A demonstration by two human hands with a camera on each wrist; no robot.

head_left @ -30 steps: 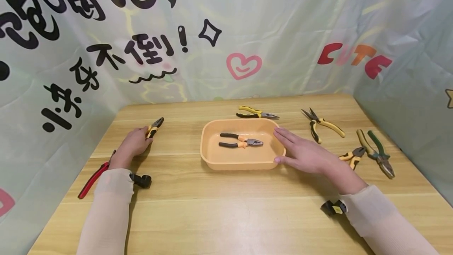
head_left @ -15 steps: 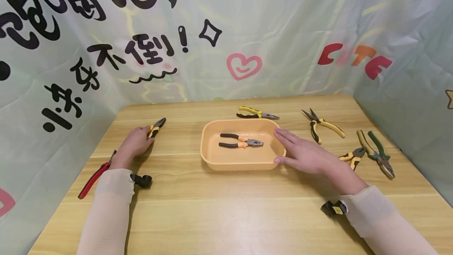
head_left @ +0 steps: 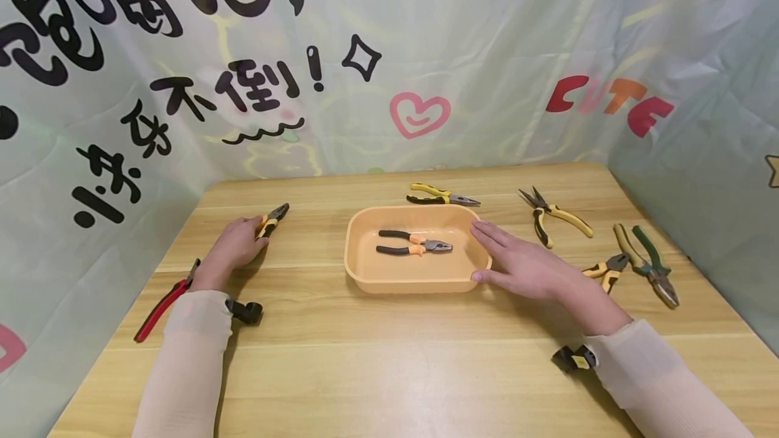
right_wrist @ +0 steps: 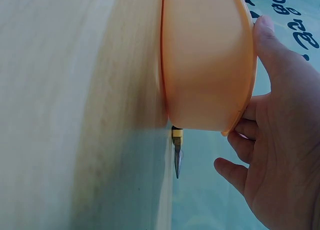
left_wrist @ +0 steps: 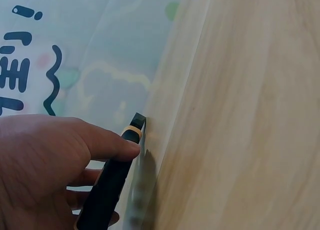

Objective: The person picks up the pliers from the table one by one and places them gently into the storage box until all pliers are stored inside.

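My left hand [head_left: 236,246] grips combination pliers [head_left: 270,223] with yellow-and-black handles, their grey jaws pointing away and to the right. In the left wrist view the thumb lies along the dark handle [left_wrist: 107,190], with the other fingers partly hidden behind it. My right hand [head_left: 525,263] rests on the right end of a peach plastic box [head_left: 420,286], fingers fairly straight over the rim and thumb at the near corner. Inside this box lie pliers [head_left: 416,242] with black-and-orange handles. Seen from the right wrist, fingertips and thumb touch the box rim [right_wrist: 254,64].
Red-handled pliers [head_left: 161,309] lie by the left forearm. Yellow-and-black long-nose pliers [head_left: 439,195] are behind the box, with another open pair [head_left: 550,211] at the back right. Green-handled pliers [head_left: 654,269] and yellow-and-black pliers [head_left: 611,266] lie beyond the right wrist. Printed cloth surrounds the wooden table [head_left: 389,370].
The left hand and the pliers it holds have shifted slightly to the right. The right hand and the box stay in place.
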